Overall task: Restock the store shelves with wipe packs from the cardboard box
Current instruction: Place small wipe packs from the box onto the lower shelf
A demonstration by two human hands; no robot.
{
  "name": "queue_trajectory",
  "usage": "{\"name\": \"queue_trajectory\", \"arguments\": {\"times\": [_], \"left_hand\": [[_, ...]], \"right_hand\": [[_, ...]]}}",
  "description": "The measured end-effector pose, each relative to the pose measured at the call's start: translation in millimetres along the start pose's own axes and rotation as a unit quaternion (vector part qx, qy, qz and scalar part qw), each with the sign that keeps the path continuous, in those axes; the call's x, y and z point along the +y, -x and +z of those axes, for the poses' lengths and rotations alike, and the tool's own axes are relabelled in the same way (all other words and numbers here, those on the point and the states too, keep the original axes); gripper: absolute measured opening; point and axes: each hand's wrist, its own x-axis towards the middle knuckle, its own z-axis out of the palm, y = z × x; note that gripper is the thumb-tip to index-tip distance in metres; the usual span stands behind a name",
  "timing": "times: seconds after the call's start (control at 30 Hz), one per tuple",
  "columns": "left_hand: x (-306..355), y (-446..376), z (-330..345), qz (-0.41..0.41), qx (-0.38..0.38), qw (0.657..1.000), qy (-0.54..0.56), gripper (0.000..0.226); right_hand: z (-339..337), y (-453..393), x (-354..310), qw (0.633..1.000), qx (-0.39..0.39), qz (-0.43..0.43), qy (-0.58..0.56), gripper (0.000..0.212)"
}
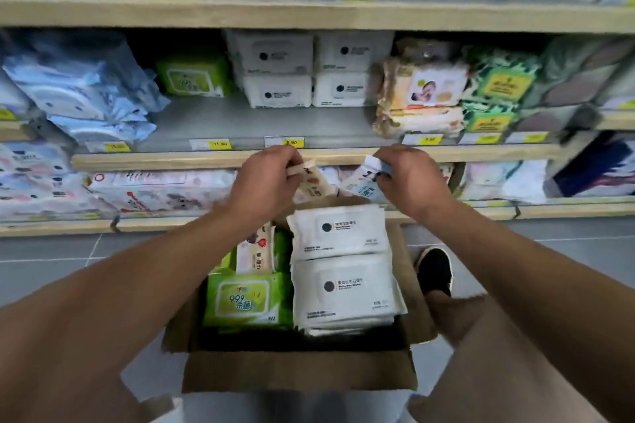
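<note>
An open cardboard box (299,374) stands on the floor below me. It holds white wipe packs (343,285), a green pack (247,299) and a pink-and-white pack (256,251). Above the box's far end, my left hand (264,178) pinches the top edge of a small pink-and-white wipe pack (312,182). My right hand (409,175) pinches the top edge of a small blue-and-white wipe pack (364,187). Both packs hang in front of the shelf edge (171,160).
The middle shelf (240,127) carries white packs (278,93) at the back, a green pack (192,77), blue packs left and baby-print packs (422,96) right. Price tags line its front. Lower shelves hold more packs. My shoe (434,269) is beside the box's right flap.
</note>
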Motion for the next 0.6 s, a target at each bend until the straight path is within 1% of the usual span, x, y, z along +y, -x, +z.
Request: {"name": "queue_trajectory", "arguments": {"times": [0.17,0.3,0.47,0.6], "left_hand": [[58.2,-34.0,50.3,0.049,-0.018,0.998,0.024,0.017],[90.7,-53.9,95.5,0.08,-0.049,0.995,0.033,0.016],[111.8,-69.1,149.7,0.107,-0.095,0.988,0.051,0.014],[113.5,-80.4,192.7,0.102,-0.118,0.986,0.066,0.016]], "right_hand": [[-22.9,17.4,71.9,0.998,0.013,0.053,0.028,0.017],[-25.0,32.0,125.5,0.995,0.039,0.083,0.04,0.026],[-6.8,42.7,189.7,0.991,0.075,0.097,0.047,0.021],[19.6,44.8,235.8,0.989,0.09,0.107,0.054,0.017]]}}
